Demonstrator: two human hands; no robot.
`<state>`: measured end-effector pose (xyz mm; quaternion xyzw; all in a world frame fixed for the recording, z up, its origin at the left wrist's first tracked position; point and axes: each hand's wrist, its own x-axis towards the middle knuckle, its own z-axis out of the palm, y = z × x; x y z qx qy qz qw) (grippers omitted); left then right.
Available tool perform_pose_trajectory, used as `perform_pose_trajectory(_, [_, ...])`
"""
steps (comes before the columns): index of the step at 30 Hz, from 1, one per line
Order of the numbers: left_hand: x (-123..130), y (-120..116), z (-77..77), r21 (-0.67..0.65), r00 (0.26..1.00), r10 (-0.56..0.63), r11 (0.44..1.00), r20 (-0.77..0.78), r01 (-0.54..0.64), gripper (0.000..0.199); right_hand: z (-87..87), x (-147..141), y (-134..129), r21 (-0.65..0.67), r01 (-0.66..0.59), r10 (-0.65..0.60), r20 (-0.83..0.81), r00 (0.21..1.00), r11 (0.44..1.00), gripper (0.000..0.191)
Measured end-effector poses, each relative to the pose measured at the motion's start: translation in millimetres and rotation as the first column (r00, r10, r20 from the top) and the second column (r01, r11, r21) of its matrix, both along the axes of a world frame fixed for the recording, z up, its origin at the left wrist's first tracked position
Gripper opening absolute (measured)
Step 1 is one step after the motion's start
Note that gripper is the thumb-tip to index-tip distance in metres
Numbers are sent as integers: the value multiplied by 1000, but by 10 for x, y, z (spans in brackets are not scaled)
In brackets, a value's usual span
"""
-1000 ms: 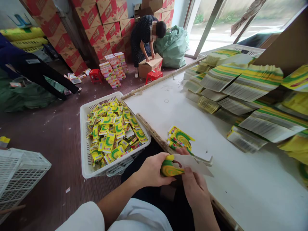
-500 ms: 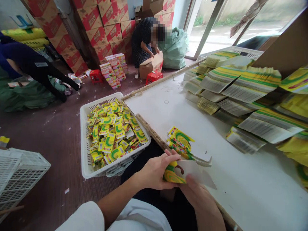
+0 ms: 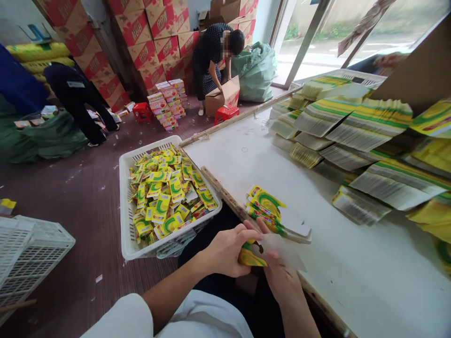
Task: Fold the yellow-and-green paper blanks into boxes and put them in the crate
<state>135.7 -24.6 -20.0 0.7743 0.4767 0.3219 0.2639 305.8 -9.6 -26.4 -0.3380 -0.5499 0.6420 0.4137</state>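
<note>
Above our lap, at the near edge of the worktop (image 3: 225,136), we hold a folded yellow-and-green printed card (image 3: 252,259) between both hands, neither of them spread wide. Our left hand (image 3: 225,249) pinches the printed, curved end; our right hand (image 3: 283,279) has its thumb at the card's plain white flap, which is blurred. What the right fingers do behind the card we cannot tell.

The relation that counts, as we judge it, is the card's line: its long axis runs crosswise from the left hand to the right, tipping toward the near right. The printed end lies nearer the left hand, the white flap nearer the right.

Just beyond our fingers, a small pile of similar cards (image 3: 264,202) lies on the worktop. Apart to the left, lower than the worktop, a white basket (image 3: 125,220) carries a heap of yellow packets (image 3: 164,206). Across on the right, banded-looking stacks of printed cards (image 3: 377,115) rise in rows. Farther off, a person in a dotted garment (image 3: 207,51) bends over a cardboard box (image 3: 215,102), beside a red stool (image 3: 226,112).
</note>
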Motion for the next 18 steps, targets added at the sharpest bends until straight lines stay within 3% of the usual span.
perform_pose_trajectory(2, [-7,23,-41,-79,1000,13,997,22,-11,83,33,-9,-44,218,4,-36,143,989,976,72])
perform_pose_trajectory(4, [-1,43,-98,-93,1000,7,996,28,-4,85,56,-33,-74,418,-47,-92,307,947,907,66])
perform_pose_trajectory(7, [20,51,-136,-78,997,72,995,22,-70,82,25,-63,-56,573,-83,-204,418,885,815,58])
perform_pose_trajectory(13, [-9,49,38,-40,966,255,966,-42,-257,62,-156,49,109,590,90,-348,341,873,802,47])
perform_pose_trajectory(18, [-101,75,66,-37,967,253,966,-40,-254,55,-225,124,140,580,-56,-271,461,845,813,43])
